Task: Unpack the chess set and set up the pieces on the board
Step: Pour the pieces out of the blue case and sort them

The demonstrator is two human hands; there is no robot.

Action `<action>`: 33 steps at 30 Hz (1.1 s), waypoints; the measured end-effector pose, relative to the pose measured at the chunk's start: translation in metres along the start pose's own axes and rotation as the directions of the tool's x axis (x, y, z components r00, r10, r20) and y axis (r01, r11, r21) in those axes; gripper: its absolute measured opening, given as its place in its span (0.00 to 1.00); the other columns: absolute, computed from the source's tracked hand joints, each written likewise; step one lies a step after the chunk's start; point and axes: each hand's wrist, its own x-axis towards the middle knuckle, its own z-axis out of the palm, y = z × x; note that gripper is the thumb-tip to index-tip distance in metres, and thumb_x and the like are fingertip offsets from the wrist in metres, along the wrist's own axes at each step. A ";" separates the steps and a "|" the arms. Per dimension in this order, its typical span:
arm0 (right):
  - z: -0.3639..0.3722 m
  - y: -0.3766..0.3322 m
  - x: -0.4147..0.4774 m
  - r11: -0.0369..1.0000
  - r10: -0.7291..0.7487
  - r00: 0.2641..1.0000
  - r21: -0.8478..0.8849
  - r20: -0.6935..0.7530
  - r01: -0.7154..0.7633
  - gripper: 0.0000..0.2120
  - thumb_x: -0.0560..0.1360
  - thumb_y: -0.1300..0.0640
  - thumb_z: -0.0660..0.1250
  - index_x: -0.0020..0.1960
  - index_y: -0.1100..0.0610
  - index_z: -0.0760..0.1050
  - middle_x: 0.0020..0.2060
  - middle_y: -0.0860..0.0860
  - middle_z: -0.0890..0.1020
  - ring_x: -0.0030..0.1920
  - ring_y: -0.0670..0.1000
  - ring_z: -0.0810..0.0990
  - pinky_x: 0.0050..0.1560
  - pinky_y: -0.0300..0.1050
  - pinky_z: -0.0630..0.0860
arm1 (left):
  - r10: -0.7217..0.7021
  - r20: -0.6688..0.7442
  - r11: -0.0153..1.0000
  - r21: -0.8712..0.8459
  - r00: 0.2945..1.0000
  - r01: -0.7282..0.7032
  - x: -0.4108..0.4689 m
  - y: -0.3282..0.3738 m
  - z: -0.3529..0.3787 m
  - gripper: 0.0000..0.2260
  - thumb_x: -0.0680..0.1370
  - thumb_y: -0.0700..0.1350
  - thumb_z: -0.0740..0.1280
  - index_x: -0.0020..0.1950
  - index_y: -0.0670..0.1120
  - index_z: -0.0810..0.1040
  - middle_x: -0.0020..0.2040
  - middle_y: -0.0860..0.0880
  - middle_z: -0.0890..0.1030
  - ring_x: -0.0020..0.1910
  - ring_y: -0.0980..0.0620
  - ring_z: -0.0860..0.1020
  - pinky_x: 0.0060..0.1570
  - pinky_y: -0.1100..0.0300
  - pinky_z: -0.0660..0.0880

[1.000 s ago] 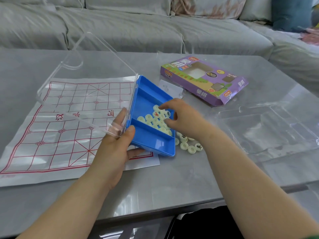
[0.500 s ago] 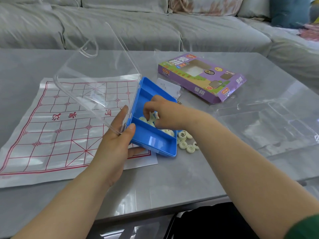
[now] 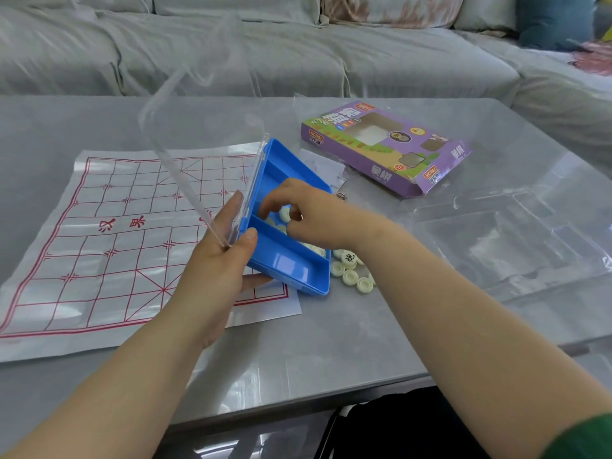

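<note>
A blue plastic case point(image 3: 288, 270) with a clear hinged lid point(image 3: 202, 127) is tilted up on its left side over the right edge of the paper board point(image 3: 109, 233), which has red lines. My left hand point(image 3: 222, 263) grips the case's left edge at the hinge, thumb on the rim. My right hand point(image 3: 311, 217) reaches into the case with its fingers curled among the cream round pieces point(image 3: 284, 213); whether it pinches one is hidden. Several pieces point(image 3: 351, 270) lie on the table to the right of the case.
A purple cardboard box point(image 3: 387, 144) lies at the back right. A clear plastic insert tray point(image 3: 516, 236) sits at the right. A small white paper slip point(image 3: 321, 167) lies behind the case. A grey sofa point(image 3: 265, 44) runs behind the grey table point(image 3: 331, 342).
The clear lid has swung up from nearly flat to steeply raised as the case tilted. My right hand has moved leftward, deeper into the case.
</note>
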 end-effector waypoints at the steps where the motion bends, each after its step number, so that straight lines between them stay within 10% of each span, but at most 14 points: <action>1: 0.001 0.002 0.000 1.000 0.008 1.000 -0.016 0.005 -0.008 0.18 0.71 0.71 0.57 0.57 0.57 0.73 0.43 0.43 0.67 0.41 0.36 0.69 0.41 0.22 0.65 | -0.007 0.003 1.000 0.003 1.000 0.007 0.000 0.001 0.001 0.21 0.80 0.41 0.54 0.69 0.61 0.62 0.71 0.53 0.63 0.63 0.49 0.71 0.46 0.54 0.77; 11: 0.008 0.031 -0.008 0.988 0.127 0.988 -0.079 -0.088 -0.134 0.12 0.72 0.69 0.58 0.51 0.60 0.73 0.49 0.48 0.66 0.36 0.43 0.67 0.35 0.27 0.63 | -0.025 -0.059 1.000 0.009 0.998 0.025 0.002 0.002 0.004 0.19 0.80 0.42 0.54 0.69 0.60 0.63 0.68 0.52 0.65 0.61 0.49 0.73 0.43 0.53 0.78; 15: 0.014 0.040 -0.014 0.956 0.265 0.888 0.223 -0.375 -0.191 0.12 0.73 0.69 0.57 0.52 0.59 0.74 0.50 0.49 0.68 0.42 0.48 0.69 0.37 0.27 0.65 | 0.079 -0.125 0.995 0.076 0.989 -0.070 0.005 0.007 0.005 0.18 0.80 0.46 0.54 0.69 0.59 0.63 0.60 0.55 0.68 0.53 0.53 0.74 0.36 0.61 0.77; 19: 0.015 0.036 -0.023 0.789 0.396 0.874 0.591 -0.281 -0.167 0.15 0.78 0.61 0.57 0.62 0.52 0.70 0.58 0.52 0.72 0.51 0.50 0.72 0.37 0.21 0.69 | 0.132 -0.094 0.982 0.150 0.987 -0.117 0.004 0.013 0.011 0.17 0.80 0.47 0.53 0.68 0.58 0.64 0.57 0.55 0.72 0.46 0.59 0.76 0.33 0.66 0.79; 25: 0.023 0.036 -0.027 0.632 0.420 0.892 0.760 -0.170 -0.153 0.18 0.79 0.59 0.54 0.68 0.50 0.64 0.64 0.46 0.68 0.61 0.45 0.68 0.64 0.43 0.67 | 0.187 -0.022 0.944 0.280 0.982 -0.174 0.001 0.016 0.027 0.17 0.80 0.49 0.55 0.68 0.60 0.65 0.67 0.55 0.71 0.65 0.50 0.70 0.62 0.47 0.70; 33: 0.035 0.040 -0.035 0.096 0.493 0.854 0.986 -0.169 0.139 0.19 0.80 0.58 0.51 0.71 0.59 0.60 0.65 0.51 0.71 0.65 0.50 0.69 0.67 0.42 0.64 | 0.221 0.094 0.880 0.409 0.971 -0.240 -0.014 0.017 0.055 0.18 0.79 0.48 0.55 0.69 0.60 0.64 0.56 0.65 0.67 0.55 0.68 0.65 0.51 0.73 0.63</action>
